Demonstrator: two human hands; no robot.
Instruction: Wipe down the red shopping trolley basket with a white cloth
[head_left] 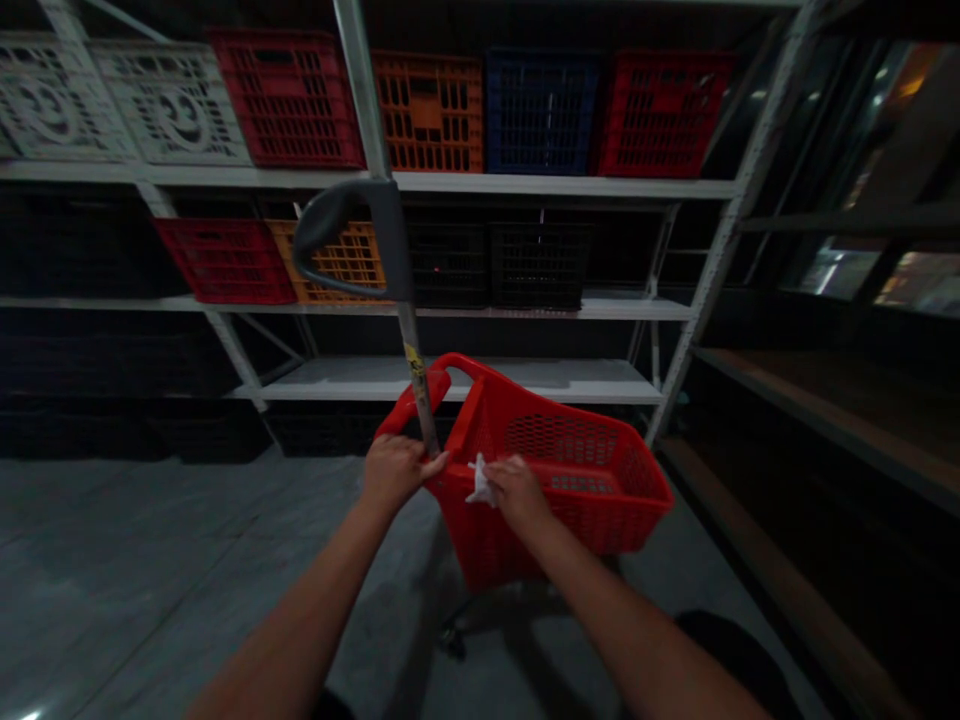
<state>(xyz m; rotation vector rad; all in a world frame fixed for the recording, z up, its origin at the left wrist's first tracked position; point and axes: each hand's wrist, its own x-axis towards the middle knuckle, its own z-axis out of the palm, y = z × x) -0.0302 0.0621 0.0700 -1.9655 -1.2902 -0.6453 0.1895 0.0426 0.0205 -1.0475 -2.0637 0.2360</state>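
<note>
A red plastic shopping cart (622, 480) with perforated sides stands before me. My left hand (394, 468) is closed on the cart's near corner, just below its red handle (409, 405), with the thumb pointing right. In my right hand (517, 488) is a crumpled white cloth or tissue (481, 484), pinched against the cart's near rim. A metal pole (421, 385) rises past my left hand, with a grey loop handle (394, 240) partway up. The pole's lower end is hidden behind the cart and my hand.
White metal shelving (555, 185) spans the back, bearing red, orange, blue, white and black crates. Dark shelves (825, 410) run along the right side. Grey floor (150, 560) extends to the left. A caster wheel (452, 640) shows under the cart.
</note>
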